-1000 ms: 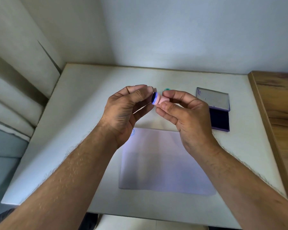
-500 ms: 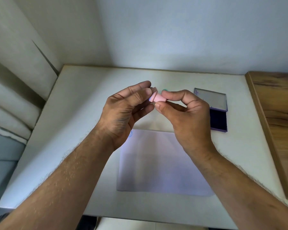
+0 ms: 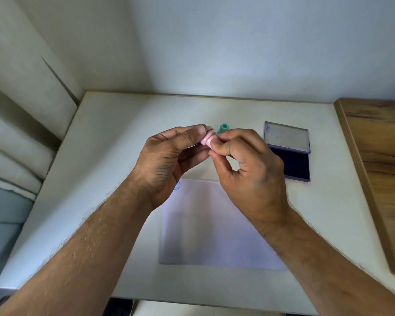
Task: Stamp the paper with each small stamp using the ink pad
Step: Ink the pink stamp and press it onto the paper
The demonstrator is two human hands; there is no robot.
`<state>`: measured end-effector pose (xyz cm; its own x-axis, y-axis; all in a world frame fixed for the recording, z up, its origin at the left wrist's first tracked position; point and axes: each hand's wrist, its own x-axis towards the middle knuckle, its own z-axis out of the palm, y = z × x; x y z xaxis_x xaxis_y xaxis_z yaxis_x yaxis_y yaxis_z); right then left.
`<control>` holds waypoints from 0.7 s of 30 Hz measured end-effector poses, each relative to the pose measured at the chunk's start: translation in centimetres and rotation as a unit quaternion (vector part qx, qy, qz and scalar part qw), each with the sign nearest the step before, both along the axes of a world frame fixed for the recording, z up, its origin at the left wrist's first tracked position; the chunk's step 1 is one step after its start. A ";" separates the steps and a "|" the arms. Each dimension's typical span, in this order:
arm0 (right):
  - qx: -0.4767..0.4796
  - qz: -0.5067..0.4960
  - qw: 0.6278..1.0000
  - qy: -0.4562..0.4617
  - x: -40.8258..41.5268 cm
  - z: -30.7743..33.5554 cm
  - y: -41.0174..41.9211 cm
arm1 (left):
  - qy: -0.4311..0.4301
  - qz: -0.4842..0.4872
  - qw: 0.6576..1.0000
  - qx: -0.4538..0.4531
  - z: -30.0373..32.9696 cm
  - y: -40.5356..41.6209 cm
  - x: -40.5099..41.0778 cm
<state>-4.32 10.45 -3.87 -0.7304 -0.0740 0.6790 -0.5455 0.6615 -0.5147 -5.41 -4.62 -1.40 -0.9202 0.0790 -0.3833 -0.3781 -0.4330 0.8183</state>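
White walls corner a white tabletop (image 3: 114, 142) holding pale paper (image 3: 214, 236) and an open purple ink pad (image 3: 292, 163); above, the left hand (image 3: 169, 160) and right hand (image 3: 249, 169) both pinch a small pink stamp (image 3: 207, 140).

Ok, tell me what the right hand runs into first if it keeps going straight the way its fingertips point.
Probably the left hand: the right hand pinches the pink stamp with fingertips aimed left, and the left hand's fingers already hold that stamp's other end.
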 end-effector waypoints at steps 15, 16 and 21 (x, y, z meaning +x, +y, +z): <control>-0.030 0.004 0.999 0.021 -0.1 0.0 0.1 | 0.016 -0.016 1.000 0.014 0.0 -0.5 -0.1; -0.036 0.007 0.999 0.021 -0.1 0.0 0.1 | 0.021 -0.015 1.000 0.016 0.1 -0.5 0.0; -0.092 0.035 0.995 -0.003 0.0 0.2 0.1 | 0.051 -0.033 0.998 -0.024 0.1 -1.0 -0.1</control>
